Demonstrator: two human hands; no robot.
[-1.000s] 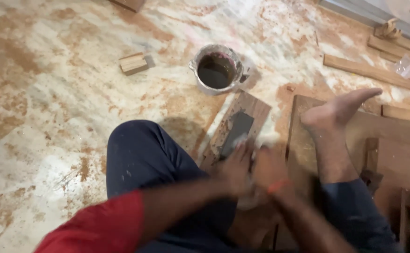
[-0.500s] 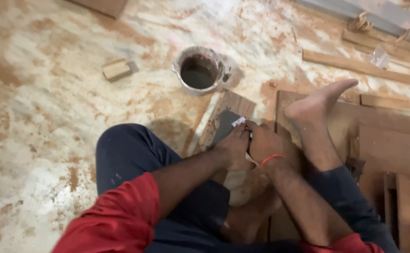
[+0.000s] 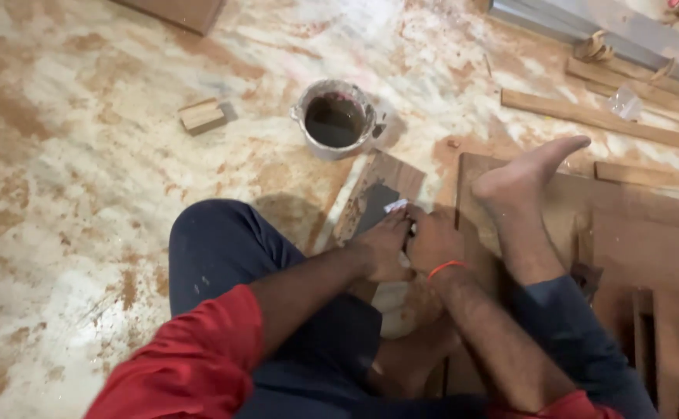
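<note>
I sit on the floor with both hands together over a small wooden board point(image 3: 390, 174). The board carries a dark grey patch point(image 3: 374, 206). My left hand point(image 3: 382, 248) and my right hand point(image 3: 431, 242) press side by side at the board's near end, pinching a small pale piece point(image 3: 395, 206) between the fingers. An orange band point(image 3: 446, 268) circles my right wrist. My right foot point(image 3: 522, 174) rests on a larger wooden panel point(image 3: 627, 225) just to the right of the hands.
A grey bucket point(image 3: 335, 120) of dark liquid stands just beyond the board. A small wood block point(image 3: 203, 116) lies to its left. Long wooden strips point(image 3: 611, 120) lie at the upper right. The floor is stained with reddish dust.
My hands have stayed together on the board's near end while the pale piece now shows at the fingertips. The view has shifted a little; my red sleeve shows more.
</note>
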